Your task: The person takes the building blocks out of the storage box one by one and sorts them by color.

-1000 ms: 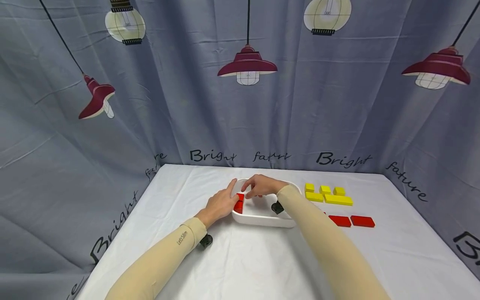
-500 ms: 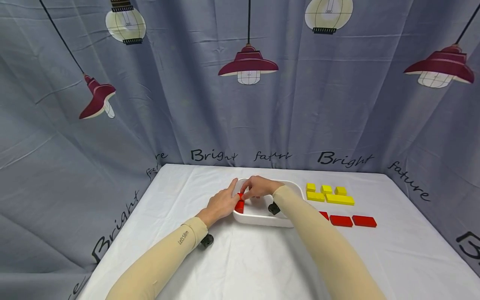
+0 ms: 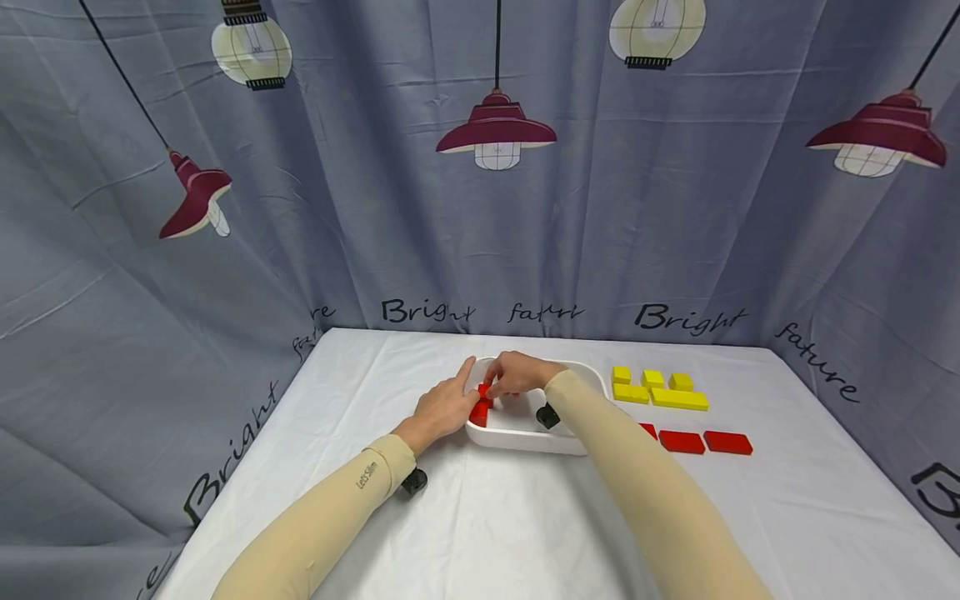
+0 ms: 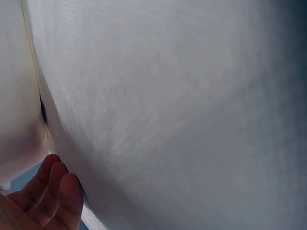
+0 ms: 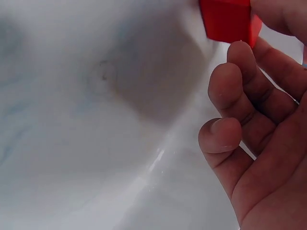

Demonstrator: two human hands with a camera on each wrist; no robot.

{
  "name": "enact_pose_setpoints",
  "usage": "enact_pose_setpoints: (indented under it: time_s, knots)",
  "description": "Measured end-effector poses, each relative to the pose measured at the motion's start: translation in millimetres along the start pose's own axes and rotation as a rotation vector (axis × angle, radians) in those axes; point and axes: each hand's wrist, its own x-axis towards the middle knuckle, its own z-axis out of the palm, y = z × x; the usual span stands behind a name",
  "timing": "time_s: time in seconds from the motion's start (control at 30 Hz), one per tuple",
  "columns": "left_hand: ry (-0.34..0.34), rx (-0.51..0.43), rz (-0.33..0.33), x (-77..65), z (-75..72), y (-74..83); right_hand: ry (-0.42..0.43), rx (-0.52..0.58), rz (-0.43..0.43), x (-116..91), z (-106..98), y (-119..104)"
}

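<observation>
A white tray (image 3: 525,442) stands on the white-covered table, with red blocks along its left end. My left hand (image 3: 444,408) lies over the tray's left wall, index finger stretched along the rim and thumb reaching inside beside a red block (image 3: 478,415). In the left wrist view, its bent fingers (image 4: 70,199) are at the outside of the tray's wall (image 4: 19,81). Inside the tray, my right hand (image 3: 521,372) pinches another red block (image 5: 229,21) between thumb and fingertips; the remaining fingers curl loosely below it. The blocks are partly hidden by the hands.
To the right of the tray lie several yellow blocks (image 3: 678,400) in two rows. Nearer the front is a row of red blocks (image 3: 727,442), its left end hidden behind the right sleeve (image 3: 637,467). A grey curtain (image 3: 360,208) hangs behind the table.
The right hand has moved left to the red blocks and now pinches one, which has shifted slightly right from the tray's wall. The left hand has stayed in place.
</observation>
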Motion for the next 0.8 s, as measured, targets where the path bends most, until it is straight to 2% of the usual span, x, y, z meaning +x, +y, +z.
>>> enact_pose_setpoints:
  time_s: [0.43, 0.63, 0.8]
  knots:
    - [0.006, 0.0, -0.008, -1.1, 1.4, 0.5, 0.002, 0.05, 0.037, -5.5, 0.9, 6.5]
    - [0.003, 0.007, -0.008, -3.8, 5.8, -1.4, -0.009, 0.003, 0.013, -9.0, 4.2, 6.9]
    - [0.01, -0.002, -0.005, 0.1, 2.1, -0.5, 0.002, -0.022, 0.022, -9.9, -2.5, 6.1]
